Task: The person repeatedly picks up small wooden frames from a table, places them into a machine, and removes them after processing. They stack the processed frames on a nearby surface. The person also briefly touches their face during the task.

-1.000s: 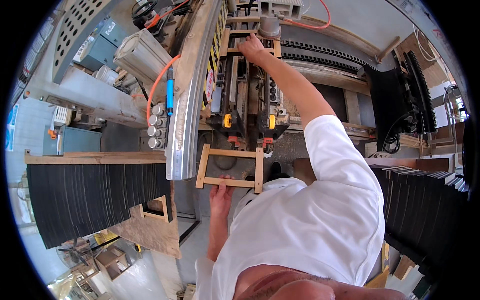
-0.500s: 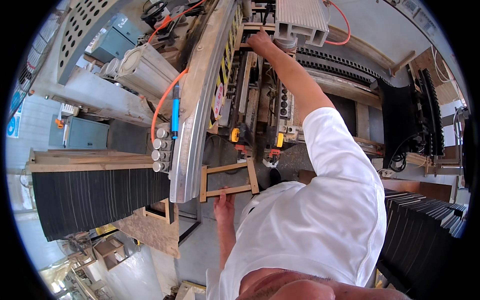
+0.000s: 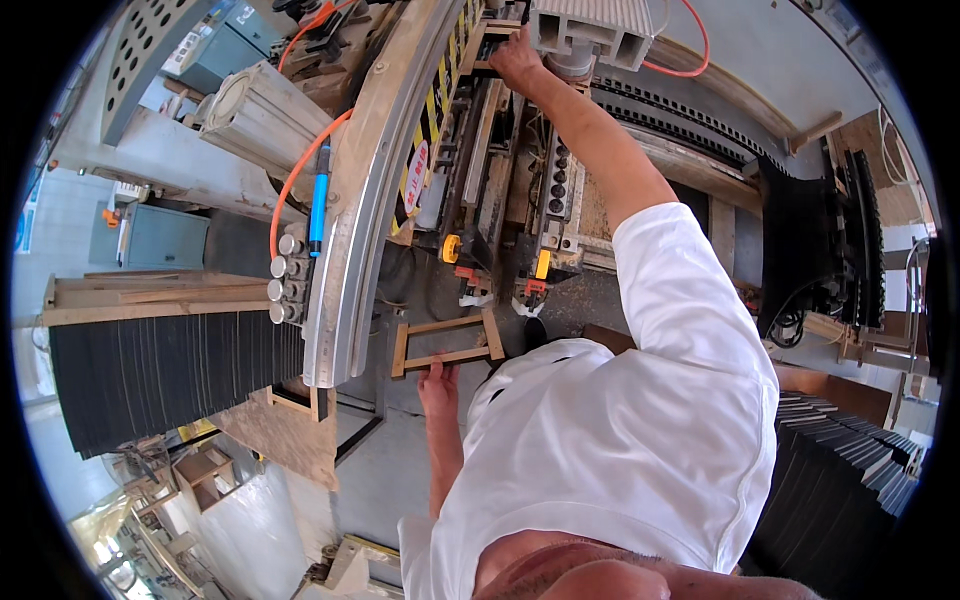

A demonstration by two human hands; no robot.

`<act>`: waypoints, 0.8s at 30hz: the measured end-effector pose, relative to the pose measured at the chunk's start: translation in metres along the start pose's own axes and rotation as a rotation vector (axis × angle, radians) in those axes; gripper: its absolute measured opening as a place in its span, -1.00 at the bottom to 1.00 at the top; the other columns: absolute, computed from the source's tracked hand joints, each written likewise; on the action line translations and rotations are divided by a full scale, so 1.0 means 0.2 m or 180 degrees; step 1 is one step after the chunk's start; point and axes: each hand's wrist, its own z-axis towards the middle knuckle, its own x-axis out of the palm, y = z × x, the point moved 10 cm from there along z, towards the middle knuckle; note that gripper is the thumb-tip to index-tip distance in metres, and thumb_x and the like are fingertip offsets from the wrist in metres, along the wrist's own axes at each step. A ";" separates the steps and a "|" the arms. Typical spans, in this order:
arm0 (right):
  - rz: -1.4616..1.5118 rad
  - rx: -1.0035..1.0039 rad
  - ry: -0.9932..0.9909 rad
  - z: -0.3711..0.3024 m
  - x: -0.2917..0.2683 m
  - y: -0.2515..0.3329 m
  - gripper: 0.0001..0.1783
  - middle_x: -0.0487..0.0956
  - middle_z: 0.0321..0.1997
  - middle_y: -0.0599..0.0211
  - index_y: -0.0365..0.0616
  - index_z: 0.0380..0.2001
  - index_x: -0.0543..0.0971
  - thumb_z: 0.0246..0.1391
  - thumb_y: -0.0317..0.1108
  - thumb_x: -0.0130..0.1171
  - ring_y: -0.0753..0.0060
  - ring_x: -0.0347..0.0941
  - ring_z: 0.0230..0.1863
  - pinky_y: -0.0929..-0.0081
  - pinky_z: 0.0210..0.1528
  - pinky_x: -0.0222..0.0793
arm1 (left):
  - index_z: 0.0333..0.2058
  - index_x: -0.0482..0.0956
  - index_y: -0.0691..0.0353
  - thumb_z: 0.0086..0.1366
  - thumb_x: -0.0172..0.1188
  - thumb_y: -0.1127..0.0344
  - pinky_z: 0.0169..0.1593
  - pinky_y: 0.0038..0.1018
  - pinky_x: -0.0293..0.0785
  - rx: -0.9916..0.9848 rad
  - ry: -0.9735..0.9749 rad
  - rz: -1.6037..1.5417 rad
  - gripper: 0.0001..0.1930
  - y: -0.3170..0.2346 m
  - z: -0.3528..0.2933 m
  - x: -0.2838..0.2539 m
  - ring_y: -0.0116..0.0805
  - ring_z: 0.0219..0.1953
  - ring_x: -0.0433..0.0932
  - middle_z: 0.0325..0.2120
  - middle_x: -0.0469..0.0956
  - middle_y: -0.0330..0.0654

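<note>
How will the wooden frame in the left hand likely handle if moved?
The wooden frame looks stiff: straight bars joined at the corners. It is probably light for its size, being mostly open. Held by one bar in the left hand, it may tip.

I see open floor (image 3: 392, 475) around the left hand (image 3: 438, 390), right of the silver beam (image 3: 362, 215). Near the beam's far end, a ribbed metal block (image 3: 590, 22) obstructs me just beside the right hand (image 3: 517, 62).
</note>
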 end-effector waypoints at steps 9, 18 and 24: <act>0.0391 -0.0082 -0.0080 -0.03 -0.06 -0.01 -0.73 0.48 0.00 0.03 -0.14 -0.18 0.61 -0.02 -0.51 0.17 0.03 0.42 0.07 0.25 -0.08 0.53 | -0.08 0.42 0.21 0.33 0.12 0.35 0.03 -0.27 0.43 0.0174 -0.0460 0.0180 -0.78 0.09 -0.03 -0.11 -0.27 -0.02 0.49 -0.06 0.50 -0.15; 0.0650 0.0006 -0.0187 -0.01 -0.04 -0.05 -0.74 0.54 -0.07 0.10 -0.09 -0.23 0.64 -0.05 -0.48 0.15 -0.01 0.40 0.09 0.15 0.05 0.42 | -0.17 0.47 0.11 0.25 0.22 0.34 -0.17 -0.44 0.51 0.0266 -0.0595 0.0157 -0.81 0.10 -0.13 -0.18 -0.43 -0.18 0.56 -0.18 0.58 -0.26; 0.0481 -0.0009 -0.0115 0.04 0.01 -0.04 -0.77 0.61 -0.16 0.24 0.03 -0.28 0.66 -0.05 -0.37 0.13 0.09 0.44 0.04 -0.20 0.25 0.05 | -0.13 0.48 0.14 0.26 0.19 0.32 -0.23 -0.53 0.50 0.0424 -0.0828 0.0243 -0.79 0.02 -0.19 -0.20 -0.47 -0.22 0.55 -0.22 0.57 -0.29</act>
